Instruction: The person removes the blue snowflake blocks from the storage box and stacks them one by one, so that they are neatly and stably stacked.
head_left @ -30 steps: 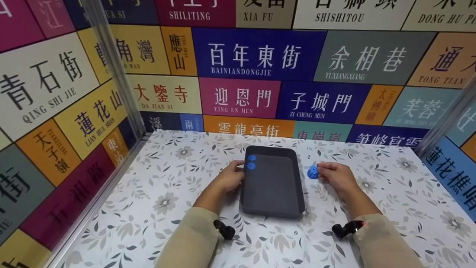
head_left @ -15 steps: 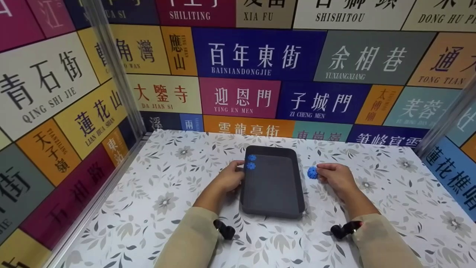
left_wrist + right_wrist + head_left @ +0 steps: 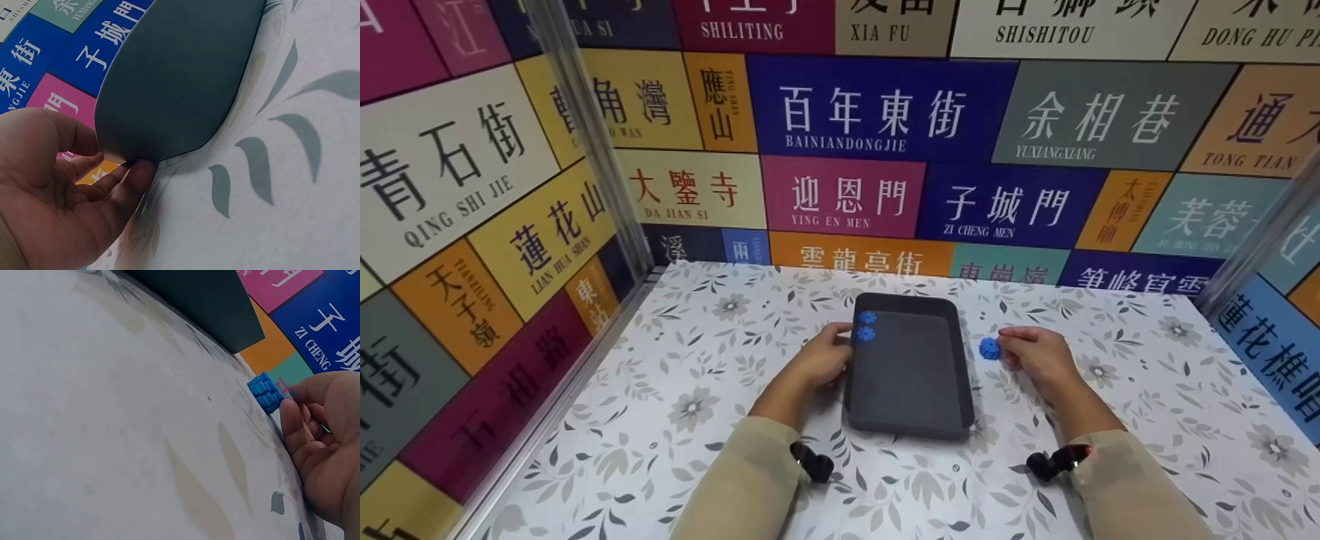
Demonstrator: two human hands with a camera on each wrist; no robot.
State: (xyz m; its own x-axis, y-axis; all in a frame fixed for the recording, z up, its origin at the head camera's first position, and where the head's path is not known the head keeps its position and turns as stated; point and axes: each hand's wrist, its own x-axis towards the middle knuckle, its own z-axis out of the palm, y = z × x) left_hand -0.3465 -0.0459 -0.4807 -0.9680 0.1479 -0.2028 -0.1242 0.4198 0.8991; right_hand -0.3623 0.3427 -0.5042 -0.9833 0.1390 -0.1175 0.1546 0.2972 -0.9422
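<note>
A dark grey rectangular tray (image 3: 911, 375) lies in the middle of the table in the head view. Two blue flower-shaped discs, one (image 3: 868, 318) behind the other (image 3: 866, 334), sit along its left side toward the back. My left hand (image 3: 826, 356) grips the tray's left edge; in the left wrist view the thumb is at the rim and fingertips (image 3: 142, 173) are at the lower edge. To the right of the tray, my right hand (image 3: 1041, 356) pinches a small stack of blue flower-shaped discs (image 3: 266, 392) between thumb and forefinger, close over the tabletop.
The table (image 3: 690, 465) has a white cloth with a grey leaf and flower pattern. Panels with colourful street-name signs (image 3: 877, 112) stand behind and at both sides. Clear corner posts (image 3: 600, 150) rise at the table's back corners.
</note>
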